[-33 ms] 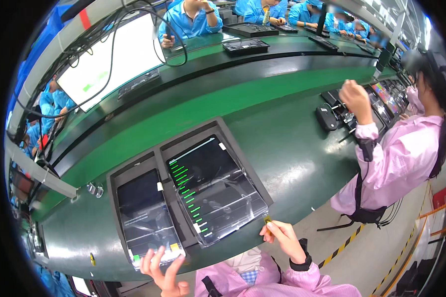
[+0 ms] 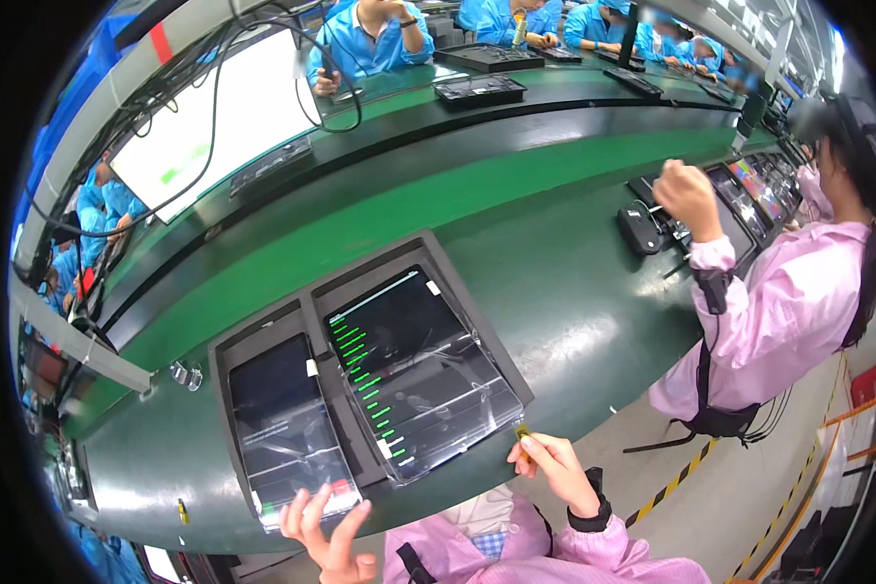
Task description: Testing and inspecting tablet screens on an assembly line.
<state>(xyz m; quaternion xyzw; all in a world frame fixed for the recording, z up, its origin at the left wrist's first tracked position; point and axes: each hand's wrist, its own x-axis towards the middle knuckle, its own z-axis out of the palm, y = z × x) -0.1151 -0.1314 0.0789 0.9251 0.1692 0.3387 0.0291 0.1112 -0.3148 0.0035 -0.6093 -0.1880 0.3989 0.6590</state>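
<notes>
The green-barred tablet (image 2: 436, 362) lies lengthwise away from me in the right half of the gray tray (image 2: 459, 297), nearer my right hand (image 2: 555, 462) pinching a yellow tab (image 2: 523, 430), while my left hand (image 2: 331, 551) spreads wide by the tray's near-left end.

The right grip (image 2: 553, 460) partly hides a yellow piece (image 2: 523, 430), too small to identify

R tablet (image 2: 428, 365): blk, grn lines | L tablet (image 2: 284, 419): dk scrn | both in tray (image 2: 439, 255) | yel tab (image 2: 523, 430): held nr R tablet
</notes>
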